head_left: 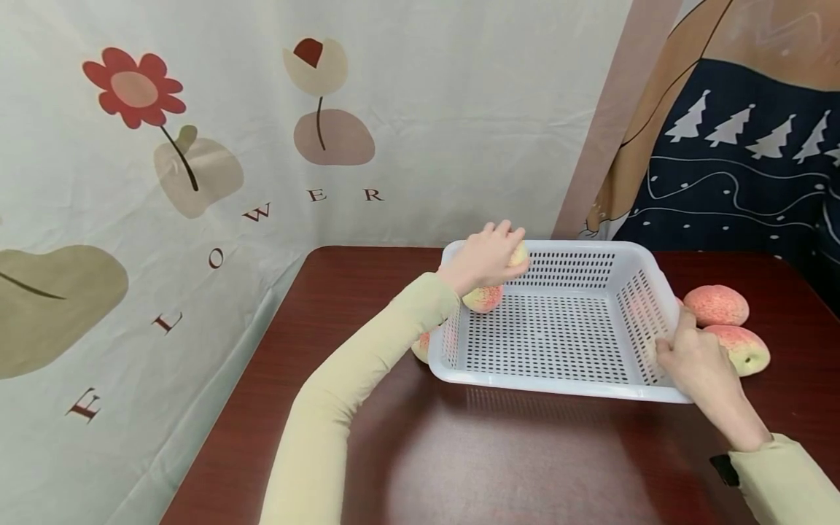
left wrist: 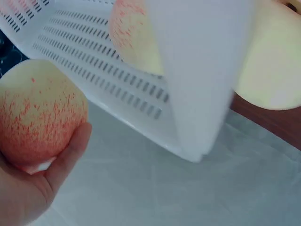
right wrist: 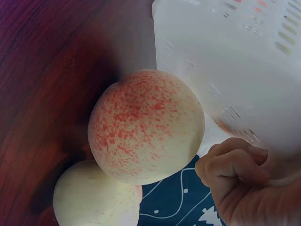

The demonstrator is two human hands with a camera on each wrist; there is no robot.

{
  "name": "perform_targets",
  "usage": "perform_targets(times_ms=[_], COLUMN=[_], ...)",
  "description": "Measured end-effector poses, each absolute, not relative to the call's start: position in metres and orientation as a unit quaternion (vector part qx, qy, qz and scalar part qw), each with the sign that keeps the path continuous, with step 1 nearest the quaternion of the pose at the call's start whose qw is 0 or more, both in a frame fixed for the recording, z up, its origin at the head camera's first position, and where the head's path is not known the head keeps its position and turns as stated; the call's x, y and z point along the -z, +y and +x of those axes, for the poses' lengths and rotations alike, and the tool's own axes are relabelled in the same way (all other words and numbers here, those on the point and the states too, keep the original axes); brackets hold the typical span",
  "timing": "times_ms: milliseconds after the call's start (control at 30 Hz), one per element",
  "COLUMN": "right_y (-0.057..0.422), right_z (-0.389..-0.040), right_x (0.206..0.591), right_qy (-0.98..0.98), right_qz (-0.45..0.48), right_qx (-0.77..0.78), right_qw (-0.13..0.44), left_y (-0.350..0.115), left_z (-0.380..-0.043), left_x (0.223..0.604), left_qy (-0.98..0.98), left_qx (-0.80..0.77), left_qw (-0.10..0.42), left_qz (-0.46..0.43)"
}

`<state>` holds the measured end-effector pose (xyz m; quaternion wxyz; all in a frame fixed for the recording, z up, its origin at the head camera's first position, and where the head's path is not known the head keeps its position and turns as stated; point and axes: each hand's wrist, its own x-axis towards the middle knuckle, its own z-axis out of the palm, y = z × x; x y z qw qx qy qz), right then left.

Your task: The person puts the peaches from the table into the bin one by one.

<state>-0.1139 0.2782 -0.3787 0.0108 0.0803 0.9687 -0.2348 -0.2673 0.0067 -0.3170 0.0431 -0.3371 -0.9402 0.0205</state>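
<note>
A pale wall cloth (head_left: 459,131) with printed flowers and the letters FLOWER is filling the upper and left parts of the head view. At the upper right, a dark blue panel (head_left: 728,186) is showing white trees. Below, a reddish-brown table (head_left: 518,467) is spreading to the bottom edge, and its smooth surface is reflecting light at the lower middle. Right of centre, a white perforated basket (head_left: 564,381) is sitting over it; whether its base is touching the wood, I cannot tell. The right hand (head_left: 702,364) is gripping its right rim. The left hand (head_left: 483,257) is holding a peach (left wrist: 37,113) near its upper left corner. One more peach (head_left: 483,300) is lying inside, at the left; others (head_left: 715,305) are resting beside the basket, on both sides.
</note>
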Motion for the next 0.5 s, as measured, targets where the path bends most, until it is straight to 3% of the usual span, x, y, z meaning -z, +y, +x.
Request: perform_targets(times_ms=[300, 500], right_y=[0.278, 0.278], right_z=[-0.114, -0.113], right_x=[0.378, 0.378], right_qy=[0.970, 0.970], right_qz=[0.075, 0.074], right_qx=[0.232, 0.233], right_qw=[0.002, 0.004], left_y=[0.025, 0.032], left_z=[-0.261, -0.261], left_x=[0.332, 0.336], left_qy=[-0.890, -0.885], left_qx=[-0.074, -0.086], left_qw=[-0.006, -0.036], left_qz=[-0.449, -0.456])
